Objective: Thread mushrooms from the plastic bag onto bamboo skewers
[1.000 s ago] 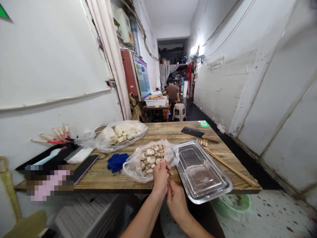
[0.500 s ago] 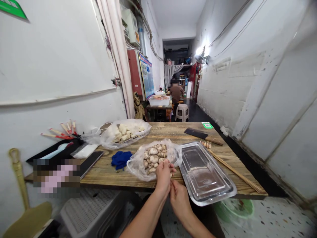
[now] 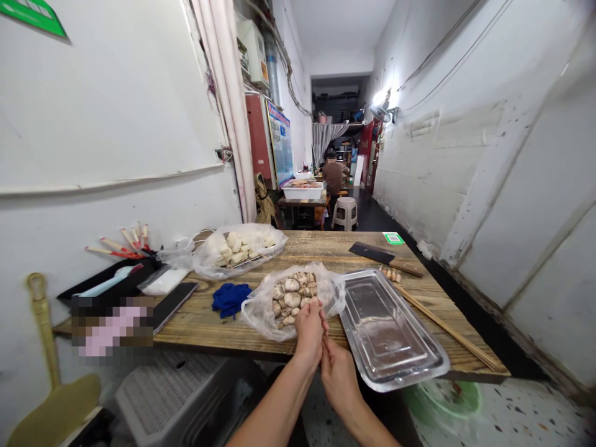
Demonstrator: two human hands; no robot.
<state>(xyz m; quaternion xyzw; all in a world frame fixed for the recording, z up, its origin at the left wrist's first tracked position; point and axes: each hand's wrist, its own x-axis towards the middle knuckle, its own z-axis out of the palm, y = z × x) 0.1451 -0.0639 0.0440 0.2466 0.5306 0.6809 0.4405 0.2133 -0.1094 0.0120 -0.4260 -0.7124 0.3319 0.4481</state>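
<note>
My left hand (image 3: 310, 329) is closed at the near edge of a clear plastic bag (image 3: 265, 320) full of brown-and-white mushrooms (image 3: 292, 299). Just below it my right hand (image 3: 339, 366) is pinched shut, its fingertips touching or nearly touching the left hand. Whatever lies between the fingers is hidden. To the right is a shiny metal tray (image 3: 393, 329). Beyond its right edge lies a bundle of thin bamboo skewers (image 3: 447, 326), with small pieces threaded on skewers (image 3: 390, 274) at the far end.
A cleaver (image 3: 386, 257) lies at the back right. On the left are a bag of pale chunks (image 3: 239, 248), a blue glove (image 3: 230, 299) and a phone (image 3: 174, 305). A green basin (image 3: 449, 397) stands on the floor. A person (image 3: 333, 177) sits far back.
The fingers of my left hand have drawn in closer together, near my right hand. The whole view has shifted slightly; objects on the table keep their places.
</note>
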